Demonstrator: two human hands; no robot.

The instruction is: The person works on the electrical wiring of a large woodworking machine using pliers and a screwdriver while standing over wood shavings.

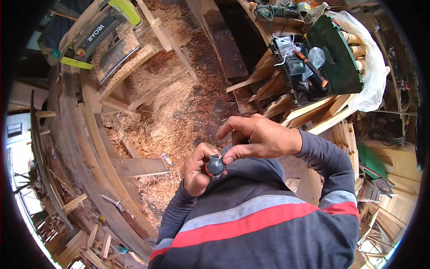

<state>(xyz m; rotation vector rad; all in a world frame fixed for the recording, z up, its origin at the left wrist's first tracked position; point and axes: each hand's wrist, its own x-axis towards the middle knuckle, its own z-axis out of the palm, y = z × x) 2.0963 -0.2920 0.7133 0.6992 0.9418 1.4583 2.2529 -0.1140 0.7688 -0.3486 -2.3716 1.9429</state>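
Note:
My left hand [195,172] is closed around a small dark grey, rounded piece [216,165] with a bit of red at its side. The piece sits in front of my chest, and its exact kind cannot be made out. From the right, my right hand [264,136] reaches across. Its thumb tip touches or nearly touches the piece's edge, while the curved forefinger stands apart above it. The other right fingers are partly hidden behind the thumb and palm.
An open dark green toolbox [354,67] with an orange-black hand tool [311,67] lies on boards at upper right. A planer-like machine [103,38] stands upper left. Wood shavings [170,107] cover the floor. Long planks [92,166] run along the left, with a small bottle [167,159] nearby.

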